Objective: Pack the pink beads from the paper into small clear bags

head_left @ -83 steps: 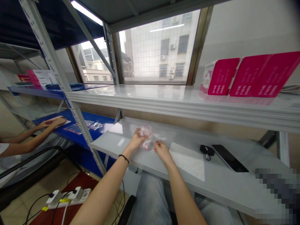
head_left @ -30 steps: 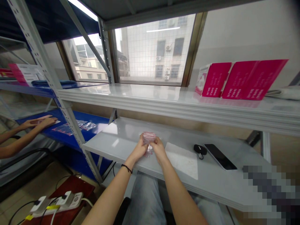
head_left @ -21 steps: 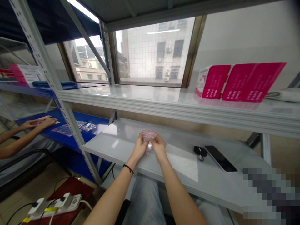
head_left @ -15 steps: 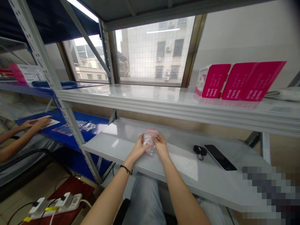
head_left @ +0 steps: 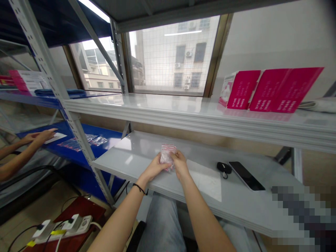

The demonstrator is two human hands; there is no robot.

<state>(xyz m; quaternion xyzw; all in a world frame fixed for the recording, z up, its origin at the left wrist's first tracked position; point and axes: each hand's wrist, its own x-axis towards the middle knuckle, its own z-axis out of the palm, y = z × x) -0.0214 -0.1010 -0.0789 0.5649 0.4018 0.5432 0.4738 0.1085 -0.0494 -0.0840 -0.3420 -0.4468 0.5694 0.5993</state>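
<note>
Both my hands meet over the grey lower shelf (head_left: 147, 147), pinching a small clear plastic bag (head_left: 167, 156) with a red strip at its top and pink contents. My left hand (head_left: 154, 167) grips the bag's left side with fingers curled. My right hand (head_left: 179, 163) grips its right side, thumb and fingers closed on it. The bag stands roughly upright between them, just above the shelf surface.
A white sheet (head_left: 207, 180), a black small object with a cord (head_left: 224, 168) and a black phone (head_left: 245, 175) lie to the right. Pink boxes (head_left: 273, 90) stand on the upper shelf (head_left: 183, 112). At left, another person's hands (head_left: 39, 136) rest on a blue shelf (head_left: 110, 140) with bags (head_left: 91, 140). A power strip (head_left: 63, 225) lies below.
My hands, apart 2.8 s ago, have come together on the small bag and keep working it between the fingers. The other person's hands at left have shifted slightly.
</note>
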